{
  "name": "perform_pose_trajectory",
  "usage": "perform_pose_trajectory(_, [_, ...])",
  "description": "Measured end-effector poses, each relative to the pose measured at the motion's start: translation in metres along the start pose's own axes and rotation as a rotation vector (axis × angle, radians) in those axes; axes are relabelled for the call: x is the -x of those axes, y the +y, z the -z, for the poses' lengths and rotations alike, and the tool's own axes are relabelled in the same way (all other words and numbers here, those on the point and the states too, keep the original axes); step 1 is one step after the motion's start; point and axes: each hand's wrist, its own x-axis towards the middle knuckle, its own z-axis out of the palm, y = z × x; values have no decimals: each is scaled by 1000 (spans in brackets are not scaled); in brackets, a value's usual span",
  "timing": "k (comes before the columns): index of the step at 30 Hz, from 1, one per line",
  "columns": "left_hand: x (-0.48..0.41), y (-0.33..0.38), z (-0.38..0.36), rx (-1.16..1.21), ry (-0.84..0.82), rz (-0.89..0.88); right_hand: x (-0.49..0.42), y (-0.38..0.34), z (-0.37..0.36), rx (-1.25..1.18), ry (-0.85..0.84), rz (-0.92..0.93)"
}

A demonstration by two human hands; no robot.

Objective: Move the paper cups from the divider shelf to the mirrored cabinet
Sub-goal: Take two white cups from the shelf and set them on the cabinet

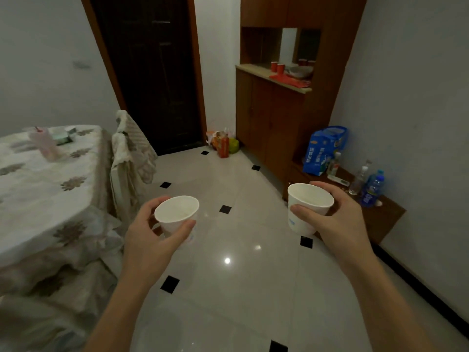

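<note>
White tile floor (241, 288) with little black diamonds under me, so I'm mid-carry right now. My left hand (149, 235) has its grip clamped round one paper cup (177, 217), and my right hand (340, 219) is wrapped on the other cup (308, 207), both upright and look empty. Mirrored cabinet (286, 47) is ahead on the right, well apart from me, with red cups (278, 67) already on its bench (253, 69). Next I'd guess it's walk over and set these on a bare spot beside them.
</note>
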Motion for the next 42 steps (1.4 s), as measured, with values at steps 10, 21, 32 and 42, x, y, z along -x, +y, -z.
perform_pose_trajectory(10, [-128,-61,-34,-32,-32,8,-113,51,-72,13,-42,-64])
perform_pose_trajectory(21, [-321,-112,-127,-24,9,50,-328,111,-127,19,-70,-41])
perform_pose_trajectory(32, [-495,-148,-208,-155,87,-4,-521,161,-174,18,-128,-37])
perform_pose_trajectory(42, [-666,-211,-240,-130,63,-1,-682,205,-267,25,-136,-31])
